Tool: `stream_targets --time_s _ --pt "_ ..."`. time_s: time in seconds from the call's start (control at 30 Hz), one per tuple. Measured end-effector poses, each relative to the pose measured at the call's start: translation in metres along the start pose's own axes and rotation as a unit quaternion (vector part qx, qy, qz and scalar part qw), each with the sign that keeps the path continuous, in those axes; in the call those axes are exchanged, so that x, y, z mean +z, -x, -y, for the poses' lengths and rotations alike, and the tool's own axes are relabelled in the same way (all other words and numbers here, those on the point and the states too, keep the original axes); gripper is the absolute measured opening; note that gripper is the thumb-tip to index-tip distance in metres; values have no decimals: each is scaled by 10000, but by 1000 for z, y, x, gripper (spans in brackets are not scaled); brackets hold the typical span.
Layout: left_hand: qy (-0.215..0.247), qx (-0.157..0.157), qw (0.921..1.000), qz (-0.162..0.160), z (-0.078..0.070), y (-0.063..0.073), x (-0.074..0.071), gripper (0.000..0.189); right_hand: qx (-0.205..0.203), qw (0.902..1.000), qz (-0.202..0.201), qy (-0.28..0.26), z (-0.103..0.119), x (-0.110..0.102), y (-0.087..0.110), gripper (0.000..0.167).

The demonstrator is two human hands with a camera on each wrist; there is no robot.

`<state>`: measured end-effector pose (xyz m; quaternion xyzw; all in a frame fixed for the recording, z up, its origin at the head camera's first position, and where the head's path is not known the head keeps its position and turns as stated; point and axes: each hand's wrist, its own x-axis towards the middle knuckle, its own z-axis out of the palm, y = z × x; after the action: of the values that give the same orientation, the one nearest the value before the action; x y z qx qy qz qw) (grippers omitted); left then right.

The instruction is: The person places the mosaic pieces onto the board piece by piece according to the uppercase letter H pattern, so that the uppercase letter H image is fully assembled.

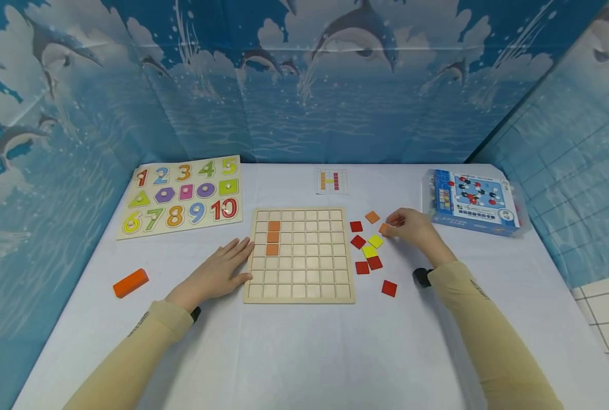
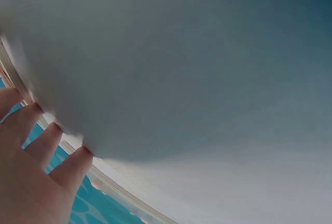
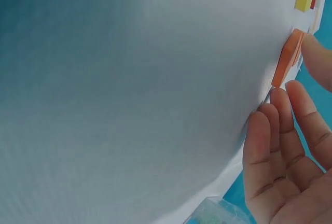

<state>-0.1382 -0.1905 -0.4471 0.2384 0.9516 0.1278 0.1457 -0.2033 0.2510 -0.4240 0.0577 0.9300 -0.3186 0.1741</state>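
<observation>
A wooden grid board (image 1: 299,299) lies mid-table, with three orange square tiles (image 1: 273,238) in one column near its left side. My left hand (image 1: 217,271) rests against the board's left edge, fingers spread and fairly straight; fingertips (image 2: 85,154) show at that edge in the left wrist view. Right of the board, my right hand (image 1: 411,228) pinches an orange tile (image 3: 288,58) between thumb and fingertips, low over the table. Loose near it are another orange tile (image 1: 372,217), two yellow tiles (image 1: 375,241) and several red tiles (image 1: 358,242).
Behind the board lies a small pattern card (image 1: 331,181) with coloured squares. A number and shape puzzle board (image 1: 181,196) is at the back left, an orange block (image 1: 130,283) at the left. A boxed molecule set (image 1: 475,202) stands at the back right. Dolphin-print curtains surround the white table.
</observation>
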Motion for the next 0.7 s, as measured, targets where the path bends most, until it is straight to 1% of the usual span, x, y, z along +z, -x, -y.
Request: stream_targets --time_s 0.37,0.57,0.7 --pt "-37 -1 10000 17 -1 1 0 72 11 9999 -105 129 0 5 0 33" --pt "-38 -9 10000 40 -2 1 -1 72 93 9999 -33 68 1 4 1 32" --pt "-30 13 10000 32 -2 1 -1 72 77 10000 15 -9 0 3 2 28"
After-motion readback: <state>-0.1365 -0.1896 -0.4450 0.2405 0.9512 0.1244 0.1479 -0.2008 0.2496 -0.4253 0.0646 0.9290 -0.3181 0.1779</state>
